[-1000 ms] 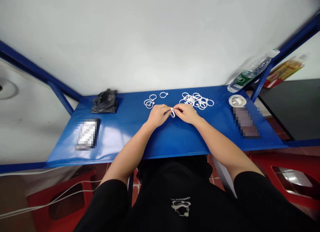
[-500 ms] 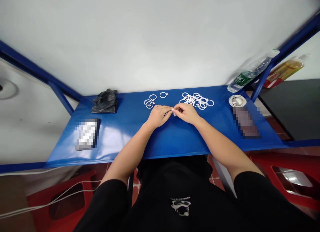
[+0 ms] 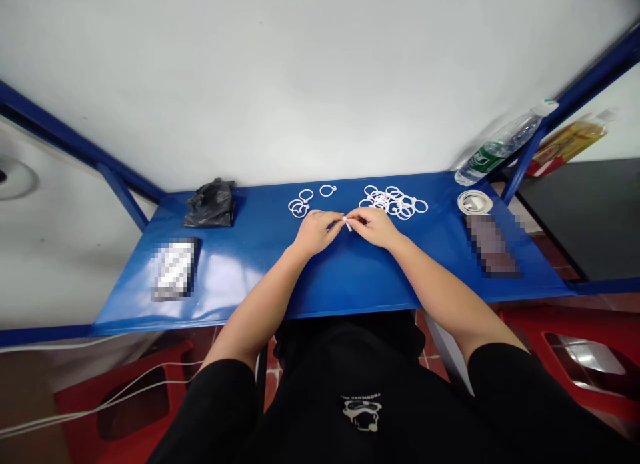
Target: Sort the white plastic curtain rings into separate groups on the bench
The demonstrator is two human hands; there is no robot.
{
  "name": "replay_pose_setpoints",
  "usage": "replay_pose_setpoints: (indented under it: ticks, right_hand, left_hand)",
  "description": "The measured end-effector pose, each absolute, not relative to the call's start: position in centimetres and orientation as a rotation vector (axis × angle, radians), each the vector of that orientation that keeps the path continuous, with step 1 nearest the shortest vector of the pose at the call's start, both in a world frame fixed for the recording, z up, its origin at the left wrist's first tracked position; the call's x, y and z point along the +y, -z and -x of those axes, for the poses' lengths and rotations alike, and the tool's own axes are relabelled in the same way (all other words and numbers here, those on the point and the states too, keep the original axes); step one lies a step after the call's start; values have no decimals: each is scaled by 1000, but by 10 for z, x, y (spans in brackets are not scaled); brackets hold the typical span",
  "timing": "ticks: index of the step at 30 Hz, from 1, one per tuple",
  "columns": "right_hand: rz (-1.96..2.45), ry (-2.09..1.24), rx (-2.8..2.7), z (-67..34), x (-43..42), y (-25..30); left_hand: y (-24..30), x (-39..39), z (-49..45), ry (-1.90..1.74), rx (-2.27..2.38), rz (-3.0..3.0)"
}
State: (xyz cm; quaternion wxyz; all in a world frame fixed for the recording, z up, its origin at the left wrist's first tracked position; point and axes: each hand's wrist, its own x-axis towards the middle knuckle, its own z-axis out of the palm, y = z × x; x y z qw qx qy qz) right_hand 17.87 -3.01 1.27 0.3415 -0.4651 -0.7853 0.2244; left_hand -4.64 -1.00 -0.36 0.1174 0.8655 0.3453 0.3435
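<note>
My left hand (image 3: 314, 231) and my right hand (image 3: 374, 226) meet over the middle of the blue table (image 3: 250, 277), both pinching one small white plastic ring (image 3: 346, 223) between their fingertips. The ring is seen edge-on. Just behind my right hand lies a heap of several white rings (image 3: 393, 201). Behind my left hand sit a small cluster of white rings (image 3: 299, 205) and a single white ring (image 3: 327, 190).
A crumpled black bag (image 3: 210, 203) lies at the back left, a blurred flat object (image 3: 174, 269) at front left. At the right are a white coil (image 3: 475, 201), another blurred object (image 3: 492, 245) and a plastic bottle (image 3: 503, 144). Red stools stand below.
The ring between my fingers has turned from showing its loop to edge-on. Both hands have stayed in place.
</note>
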Motion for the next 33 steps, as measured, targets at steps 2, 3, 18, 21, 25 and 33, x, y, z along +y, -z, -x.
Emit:
replay_pose_setpoints:
  ticks: [2,3,18,21,25,33]
  right_hand:
    - [1206,-586,-2038,-179,-30,-12]
    - [1201,-585,-2038,-179,-30,-12]
    - [1160,-625,-2108,-184,-29,-19]
    - [1144,-635,-2118,-184,-29,-21]
    - [1136,-636,-2112,-184,-28,-22]
    - [1102,-580,-2054,-179,-28,-15]
  left_hand:
    - [4,-9,47,-998,995,-2550]
    - [3,-8,47,-996,986,-2558]
    - [-3,-12,45,-918,959,-2632]
    - [-2,-13,44,-926,969,-2639]
    - [0,-13,43,-961,962,-2647]
    - [5,-6,44,-1181,899,-2661]
